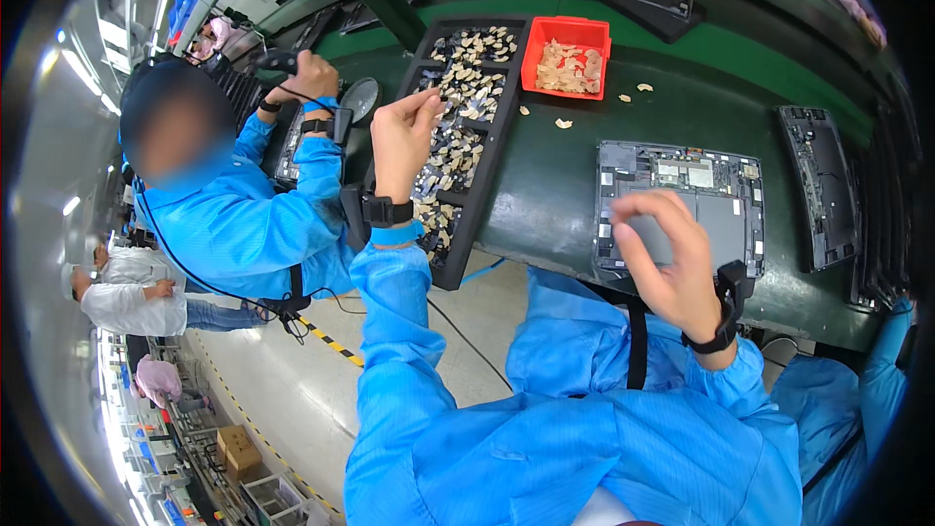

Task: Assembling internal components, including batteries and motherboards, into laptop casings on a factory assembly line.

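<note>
My left hand [403, 141] is raised over the long black compartment tray [484, 185], thumb and fingertips pinched together. Anything between those fingertips is too small to make out. Heaps of small cream and dark pieces [469, 88] fill the tray's compartments. My right hand [672, 258] hovers over the front part of an opened laptop base [726, 224], its thumb and forefinger curved with a gap between them. Nothing shows in that gap. The laptop base lies flat on the green bench, circuit board at its far side, and my hand hides part of it.
A red bin [567, 27] with cream pieces stands right of the tray, with a few loose pieces [564, 124] near it. Another laptop base [820, 185] lies at right beside a dark stack. At left, a co-worker in blue [243, 224] works close to my left arm.
</note>
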{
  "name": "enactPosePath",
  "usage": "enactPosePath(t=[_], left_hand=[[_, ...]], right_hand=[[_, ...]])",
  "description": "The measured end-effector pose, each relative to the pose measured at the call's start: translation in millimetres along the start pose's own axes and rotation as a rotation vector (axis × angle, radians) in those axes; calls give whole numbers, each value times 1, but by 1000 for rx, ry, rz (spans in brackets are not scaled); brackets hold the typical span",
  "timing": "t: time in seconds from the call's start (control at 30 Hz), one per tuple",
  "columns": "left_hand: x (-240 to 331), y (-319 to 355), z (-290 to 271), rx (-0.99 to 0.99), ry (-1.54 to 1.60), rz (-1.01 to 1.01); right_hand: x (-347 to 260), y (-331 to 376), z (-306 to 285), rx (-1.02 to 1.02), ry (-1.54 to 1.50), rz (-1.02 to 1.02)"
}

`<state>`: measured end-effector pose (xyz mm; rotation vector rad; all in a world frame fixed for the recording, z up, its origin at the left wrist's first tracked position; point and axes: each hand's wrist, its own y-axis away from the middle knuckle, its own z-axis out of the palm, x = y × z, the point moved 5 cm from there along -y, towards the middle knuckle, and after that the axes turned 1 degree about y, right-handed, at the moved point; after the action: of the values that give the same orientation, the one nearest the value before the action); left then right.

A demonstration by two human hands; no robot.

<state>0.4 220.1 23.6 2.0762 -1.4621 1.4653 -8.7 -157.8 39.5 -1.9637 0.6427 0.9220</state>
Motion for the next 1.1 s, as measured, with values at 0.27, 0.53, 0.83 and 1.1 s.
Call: enactPosePath(t=[0.27, 0.53, 0.83, 1.1], left_hand=[[77, 22, 58, -199, 447, -71], [94, 12, 154, -297, 668, -75], [103, 34, 207, -296, 727, -10], [103, 34, 202, -339, 690, -8]], right_hand=[[48, -71, 35, 33, -52, 140], [103, -100, 8, 50, -418, 202], [122, -95, -27, 53, -386, 280], [139, -92, -27, 67, -419, 206]])
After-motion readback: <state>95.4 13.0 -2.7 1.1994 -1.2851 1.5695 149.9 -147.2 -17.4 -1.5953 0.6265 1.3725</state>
